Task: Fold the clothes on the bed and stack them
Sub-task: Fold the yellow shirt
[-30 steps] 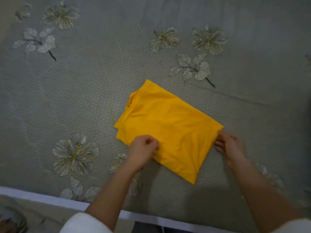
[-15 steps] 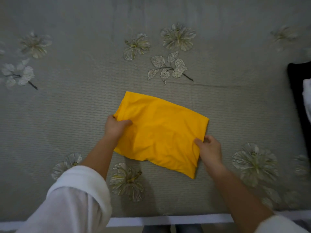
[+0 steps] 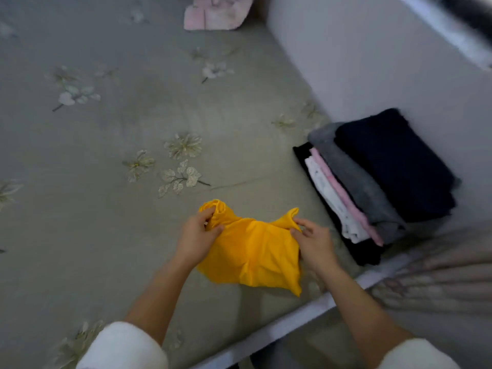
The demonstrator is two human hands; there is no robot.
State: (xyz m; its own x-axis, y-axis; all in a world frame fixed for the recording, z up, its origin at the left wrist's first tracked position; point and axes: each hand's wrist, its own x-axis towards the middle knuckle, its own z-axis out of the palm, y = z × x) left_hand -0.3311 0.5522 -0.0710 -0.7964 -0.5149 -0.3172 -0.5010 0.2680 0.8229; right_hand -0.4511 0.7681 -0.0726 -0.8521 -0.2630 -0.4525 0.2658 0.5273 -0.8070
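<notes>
Both hands, left hand (image 3: 195, 239) and right hand (image 3: 314, 242), fingers pinched on the folded yellow shirt (image 3: 253, 254), lift it off the bed (image 3: 106, 182); the stack (image 3: 378, 177) waits right of them, a pink garment (image 3: 215, 12) beyond.

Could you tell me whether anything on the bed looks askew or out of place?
The stack by the wall is skewed: its layers fan out stepwise rather than edge to edge. A pink cloth lies unfolded at the far end.
</notes>
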